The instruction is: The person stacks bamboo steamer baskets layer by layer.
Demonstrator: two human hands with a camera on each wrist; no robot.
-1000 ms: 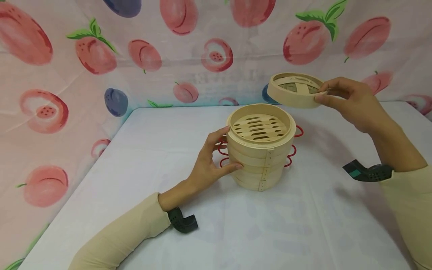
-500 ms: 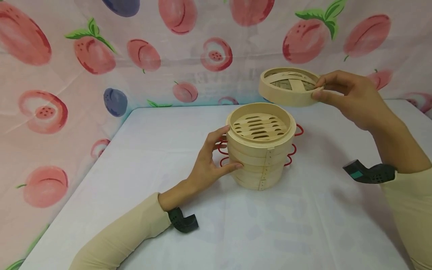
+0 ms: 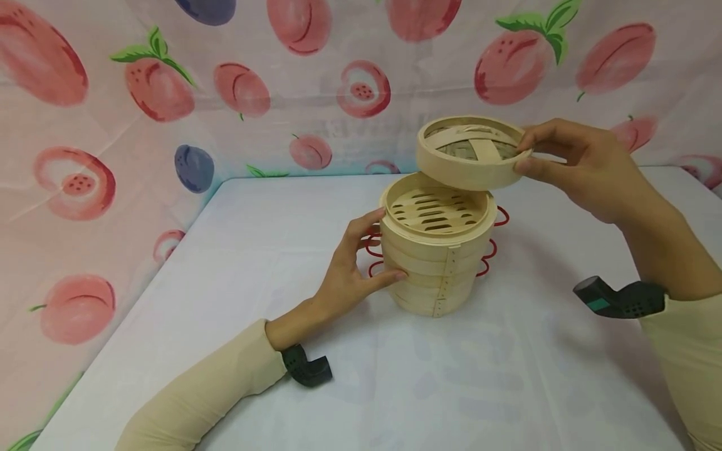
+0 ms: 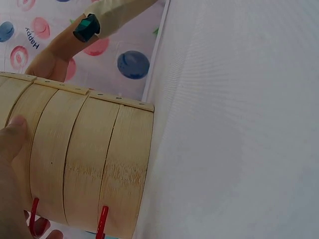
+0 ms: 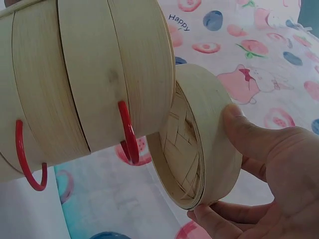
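A stacked bamboo steamer (image 3: 437,269) with red side handles stands upright on the table, its slatted top tier uncovered at the front. Curled round its left side, my left hand (image 3: 355,266) grips it, thumb on the front and fingers behind; the left wrist view shows that thumb on the bamboo wall (image 4: 84,149). My right hand (image 3: 581,166) pinches the rim of the woven bamboo lid (image 3: 470,169), which is tilted above the steamer and overlaps its back right rim in the head view. In the right wrist view the lid's woven underside (image 5: 177,144) faces the steamer.
A white cloth covers the table (image 3: 271,250). Behind it and on the left hangs a pink curtain (image 3: 316,81) with printed fruit. Dark wrist cameras (image 3: 307,366) sit at both sleeve cuffs.
My right hand has carried the lid leftward, from right of the steamer to over its back right rim, dipping slightly at the end. The left hand and steamer have stayed put.
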